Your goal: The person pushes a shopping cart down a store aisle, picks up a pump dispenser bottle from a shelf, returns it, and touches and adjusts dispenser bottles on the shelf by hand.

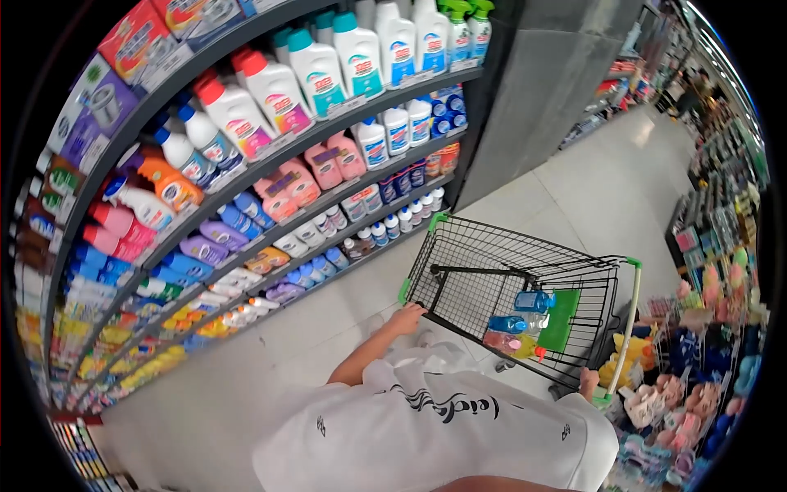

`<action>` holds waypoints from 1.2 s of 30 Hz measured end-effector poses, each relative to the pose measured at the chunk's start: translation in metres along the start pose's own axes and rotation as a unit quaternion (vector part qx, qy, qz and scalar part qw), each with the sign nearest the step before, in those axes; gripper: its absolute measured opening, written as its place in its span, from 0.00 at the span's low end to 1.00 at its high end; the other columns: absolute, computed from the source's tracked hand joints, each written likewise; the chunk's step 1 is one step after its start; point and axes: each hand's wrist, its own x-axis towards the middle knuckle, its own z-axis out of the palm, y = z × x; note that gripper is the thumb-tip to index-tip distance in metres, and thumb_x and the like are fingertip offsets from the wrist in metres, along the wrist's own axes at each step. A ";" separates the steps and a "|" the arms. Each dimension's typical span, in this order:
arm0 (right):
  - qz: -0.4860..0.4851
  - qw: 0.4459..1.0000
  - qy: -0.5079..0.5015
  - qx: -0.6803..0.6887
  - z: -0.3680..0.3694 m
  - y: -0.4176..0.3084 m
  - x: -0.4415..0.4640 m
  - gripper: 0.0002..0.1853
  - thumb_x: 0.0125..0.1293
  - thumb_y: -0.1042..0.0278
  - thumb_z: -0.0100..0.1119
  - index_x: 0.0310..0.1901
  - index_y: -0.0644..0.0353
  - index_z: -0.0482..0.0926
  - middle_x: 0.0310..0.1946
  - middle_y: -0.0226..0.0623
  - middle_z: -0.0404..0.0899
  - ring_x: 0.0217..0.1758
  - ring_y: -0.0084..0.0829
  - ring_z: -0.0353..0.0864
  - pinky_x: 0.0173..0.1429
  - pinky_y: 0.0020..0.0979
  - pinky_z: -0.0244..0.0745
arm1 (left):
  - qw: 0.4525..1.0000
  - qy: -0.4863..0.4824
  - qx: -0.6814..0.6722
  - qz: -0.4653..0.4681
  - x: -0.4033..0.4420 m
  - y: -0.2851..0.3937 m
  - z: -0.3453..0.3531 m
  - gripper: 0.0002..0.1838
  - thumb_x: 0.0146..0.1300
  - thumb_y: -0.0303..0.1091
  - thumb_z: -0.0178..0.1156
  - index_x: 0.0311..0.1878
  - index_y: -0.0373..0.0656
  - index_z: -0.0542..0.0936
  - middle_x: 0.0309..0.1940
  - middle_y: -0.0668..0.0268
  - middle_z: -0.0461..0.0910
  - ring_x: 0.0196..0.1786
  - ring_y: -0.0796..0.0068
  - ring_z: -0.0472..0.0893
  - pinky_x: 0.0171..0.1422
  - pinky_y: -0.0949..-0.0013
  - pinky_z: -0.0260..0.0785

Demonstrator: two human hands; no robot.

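Note:
Below the shelves stands a black wire shopping cart (492,254) with green corners and a pale handle bar at its right end. My left hand (406,318) is closed on the cart's rim near its left corner. At the handle end, my right hand (589,383) is closed on the cart's near edge, partly hidden by the wire frame. Inside the cart lie a blue bottle (534,302), a second blue bottle (507,325), a pink bottle (501,342) and a yellow bottle with a red cap (529,349), beside a green panel (560,321).
Curved shelves (352,107) of cleaning bottles fill the left and top. A grey pillar (525,107) stands at their right end. Racks with slippers (680,402) are close on the right. The tiled aisle (631,164) runs to the upper right, where distant people are blurred.

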 end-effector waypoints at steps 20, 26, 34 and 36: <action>-0.246 0.967 -0.036 -0.047 -0.041 -0.160 0.074 0.33 0.50 0.47 0.66 0.45 0.74 0.79 0.44 0.66 0.80 0.53 0.60 0.79 0.59 0.49 0.73 | 0.981 0.065 -0.011 -0.181 -0.036 0.009 0.018 0.26 0.56 0.30 0.59 0.61 0.43 0.73 0.62 0.62 0.72 0.69 0.60 0.65 0.70 0.59 0.65; -0.280 0.956 -0.078 -0.046 -0.034 -0.202 0.034 0.37 0.50 0.48 0.68 0.52 0.75 0.77 0.50 0.67 0.78 0.59 0.57 0.77 0.62 0.47 0.72 | 0.962 0.142 -0.036 -0.231 -0.097 -0.016 0.029 0.28 0.54 0.29 0.60 0.61 0.44 0.73 0.61 0.59 0.72 0.68 0.56 0.65 0.71 0.58 0.63; -0.387 0.903 -0.132 -0.130 -0.036 -0.252 -0.064 0.39 0.49 0.41 0.69 0.46 0.77 0.79 0.47 0.64 0.80 0.56 0.55 0.79 0.60 0.44 0.74 | 0.918 0.197 -0.033 -0.343 -0.196 -0.039 0.038 0.33 0.56 0.30 0.60 0.67 0.45 0.66 0.71 0.62 0.61 0.78 0.59 0.52 0.72 0.56 0.63; -0.393 0.886 -0.194 -0.151 -0.039 -0.268 -0.093 0.38 0.48 0.41 0.69 0.42 0.78 0.80 0.43 0.63 0.82 0.52 0.53 0.82 0.58 0.43 0.76 | 0.896 0.202 -0.056 -0.390 -0.220 -0.034 0.034 0.34 0.57 0.30 0.60 0.69 0.42 0.64 0.74 0.61 0.57 0.80 0.60 0.47 0.76 0.60 0.59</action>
